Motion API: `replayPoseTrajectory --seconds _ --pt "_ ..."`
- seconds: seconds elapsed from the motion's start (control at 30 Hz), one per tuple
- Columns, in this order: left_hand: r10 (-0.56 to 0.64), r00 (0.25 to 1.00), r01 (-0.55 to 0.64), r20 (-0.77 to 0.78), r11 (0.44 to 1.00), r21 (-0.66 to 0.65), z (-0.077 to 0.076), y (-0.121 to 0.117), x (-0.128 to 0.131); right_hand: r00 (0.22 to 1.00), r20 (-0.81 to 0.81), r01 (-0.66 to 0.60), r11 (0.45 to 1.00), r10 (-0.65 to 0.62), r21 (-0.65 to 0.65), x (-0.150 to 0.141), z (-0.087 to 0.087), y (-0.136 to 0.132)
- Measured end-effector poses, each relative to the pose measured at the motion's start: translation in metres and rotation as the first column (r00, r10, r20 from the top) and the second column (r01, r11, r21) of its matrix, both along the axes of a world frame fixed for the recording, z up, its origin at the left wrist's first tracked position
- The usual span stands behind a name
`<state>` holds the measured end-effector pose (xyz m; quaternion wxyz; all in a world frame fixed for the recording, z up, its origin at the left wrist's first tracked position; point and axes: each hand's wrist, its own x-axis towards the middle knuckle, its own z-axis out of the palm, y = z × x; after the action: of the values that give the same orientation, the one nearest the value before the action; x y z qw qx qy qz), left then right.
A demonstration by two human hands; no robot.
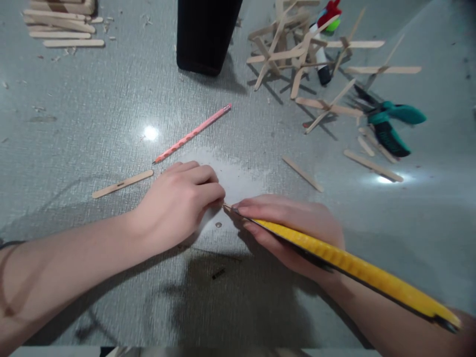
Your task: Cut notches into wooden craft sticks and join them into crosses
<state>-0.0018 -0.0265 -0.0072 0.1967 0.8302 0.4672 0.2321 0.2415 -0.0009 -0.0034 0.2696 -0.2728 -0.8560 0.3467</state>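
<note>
My right hand [290, 223] is closed around a yellow utility knife [334, 253], whose handle runs back over my wrist toward the lower right. The knife's front end points left at the fingertips of my left hand [186, 193]. Those fingers are curled and pressed together on a wooden craft stick [226, 208]; only a short bit of it shows between the hands. Both hands are low over a pale, dusty patch [241, 178] of the table. Left of my left hand lies a craft stick with a small dark slot [122, 184]. A pink pencil [193, 133] rests just beyond the fingers.
A black container [206, 37] stands at the back. Crossed craft-stick assemblies [282, 54] cluster at the back right beside teal-handled pliers [390, 119] and a white glue tube [322, 59]. Loose sticks [303, 173] lie on the right; more sticks [61, 27] are stacked at the back left.
</note>
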Motion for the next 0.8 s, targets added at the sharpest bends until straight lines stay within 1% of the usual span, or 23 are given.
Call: replayPoseTrajectory --seconds 0.13,0.23,0.33,0.4,0.53,0.6,0.7,0.8 --pt "-0.004 1.0 0.003 -0.019 0.998 -0.069 0.0011 0.0005 0.0018 0.999 0.021 -0.028 1.0 0.028 0.006 -0.0012 0.0018 -0.0001" --pt "-0.021 0.999 0.018 -0.028 0.995 -0.096 0.0014 0.0024 0.003 0.994 0.03 -0.1 0.995 0.1 -0.014 0.0021 0.0016 0.0005" --pt "-0.035 0.999 0.033 -0.025 0.996 -0.087 0.0 0.0048 0.0033 0.983 0.086 -0.16 0.987 0.159 -0.001 0.0065 0.0009 0.0007" --pt "-0.041 0.999 0.039 -0.028 0.997 -0.072 -0.0014 0.0059 0.0033 0.982 0.113 -0.156 0.988 0.153 0.018 0.0076 0.0006 0.0" --pt "-0.053 0.998 0.051 -0.045 0.997 -0.056 -0.0037 0.0067 0.0037 0.985 0.119 -0.132 0.99 0.125 0.053 0.0058 -0.0001 -0.0026" --pt "-0.055 0.997 0.052 -0.052 0.997 -0.056 -0.0046 0.0066 0.004 0.984 0.116 -0.144 0.988 0.136 0.058 0.0057 -0.0013 -0.0026" --pt "-0.05 0.998 0.048 -0.049 0.998 -0.048 -0.0066 0.0058 0.0039 0.98 0.108 -0.173 0.983 0.165 0.064 0.0072 -0.0029 0.0011" --pt "-0.051 0.998 0.05 -0.035 0.998 -0.042 -0.0084 0.0046 0.0032 0.97 0.115 -0.227 0.965 0.212 0.133 0.0078 -0.0025 0.0069"
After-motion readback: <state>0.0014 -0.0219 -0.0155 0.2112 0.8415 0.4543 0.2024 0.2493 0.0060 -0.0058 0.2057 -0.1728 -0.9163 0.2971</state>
